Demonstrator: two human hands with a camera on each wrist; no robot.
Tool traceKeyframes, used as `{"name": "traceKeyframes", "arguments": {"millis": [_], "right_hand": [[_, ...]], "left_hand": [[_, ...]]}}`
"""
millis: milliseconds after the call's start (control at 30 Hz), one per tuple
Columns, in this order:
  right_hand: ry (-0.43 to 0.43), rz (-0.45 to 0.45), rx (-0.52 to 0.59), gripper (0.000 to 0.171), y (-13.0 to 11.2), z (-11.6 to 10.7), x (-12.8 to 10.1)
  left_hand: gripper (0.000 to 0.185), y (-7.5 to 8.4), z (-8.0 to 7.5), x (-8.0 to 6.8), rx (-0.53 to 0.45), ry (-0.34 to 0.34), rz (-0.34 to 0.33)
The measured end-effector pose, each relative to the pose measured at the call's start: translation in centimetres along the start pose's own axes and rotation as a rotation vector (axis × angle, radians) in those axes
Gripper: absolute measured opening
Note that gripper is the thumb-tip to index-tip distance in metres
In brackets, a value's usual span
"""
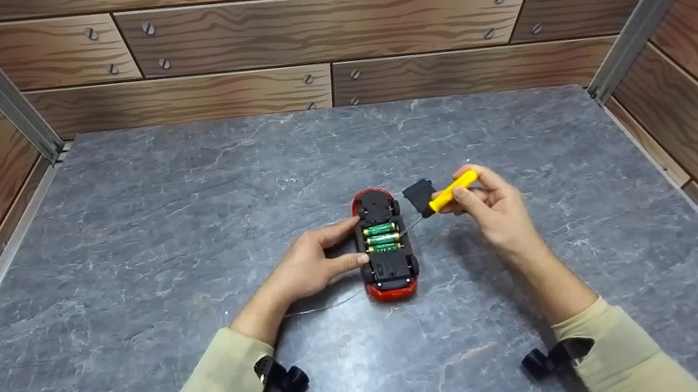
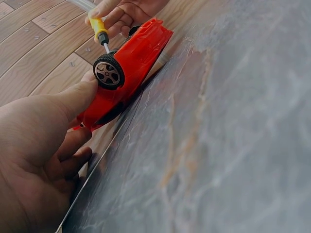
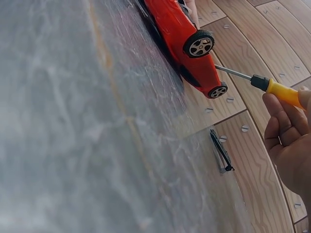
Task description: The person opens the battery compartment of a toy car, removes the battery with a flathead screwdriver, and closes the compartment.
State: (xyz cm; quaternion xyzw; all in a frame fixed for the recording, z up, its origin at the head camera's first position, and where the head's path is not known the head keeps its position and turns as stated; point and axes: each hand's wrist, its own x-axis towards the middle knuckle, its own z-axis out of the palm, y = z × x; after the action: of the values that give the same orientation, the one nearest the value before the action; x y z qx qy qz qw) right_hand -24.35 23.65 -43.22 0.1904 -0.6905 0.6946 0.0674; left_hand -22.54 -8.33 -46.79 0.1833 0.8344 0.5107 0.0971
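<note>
A red toy car (image 1: 393, 292) lies upside down on the table, its black underside (image 1: 389, 263) facing up. Several green batteries (image 1: 383, 239) sit side by side in its open battery bay. My left hand (image 1: 311, 266) grips the car's left side, thumb near one wheel (image 2: 109, 72). In my right hand (image 1: 501, 215) is a screwdriver with a yellow handle (image 1: 453, 190), pinched between thumb and fingers. Its thin metal shaft (image 3: 235, 72) slants down to the right end of the batteries. A black battery cover (image 1: 417, 195) lies right of the car, partly behind the screwdriver.
A thin wire (image 1: 329, 307) runs from the car toward my left forearm. The grey marbled tabletop (image 1: 191, 194) is bounded by wood-patterned walls (image 1: 323, 28) at the back and sides. Metal posts (image 1: 650, 17) stand at the rear corners.
</note>
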Motion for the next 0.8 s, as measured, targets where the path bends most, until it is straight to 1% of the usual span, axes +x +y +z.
{"name": "traceKeyframes", "arguments": {"millis": [167,400,600,800], "right_hand": [[0.004,-0.002,-0.013,0.019,-0.07,-0.02,-0.02],[-0.002,-0.027,0.029,0.018,0.16,-0.03,0.03],[0.001,-0.042,0.036,0.020,0.23,0.09,-0.04],[0.008,-0.050,0.040,0.019,0.35,0.01,-0.08]], "left_hand": [[0.074,-0.03,-0.02,0.00,-0.004,-0.005,-0.004],[0.073,0.08,-0.10,-0.08,-0.020,-0.009,-0.003],[0.072,0.13,-0.11,-0.16,-0.034,-0.008,0.010],[0.073,0.15,-0.05,-0.06,-0.026,-0.010,-0.010]]}}
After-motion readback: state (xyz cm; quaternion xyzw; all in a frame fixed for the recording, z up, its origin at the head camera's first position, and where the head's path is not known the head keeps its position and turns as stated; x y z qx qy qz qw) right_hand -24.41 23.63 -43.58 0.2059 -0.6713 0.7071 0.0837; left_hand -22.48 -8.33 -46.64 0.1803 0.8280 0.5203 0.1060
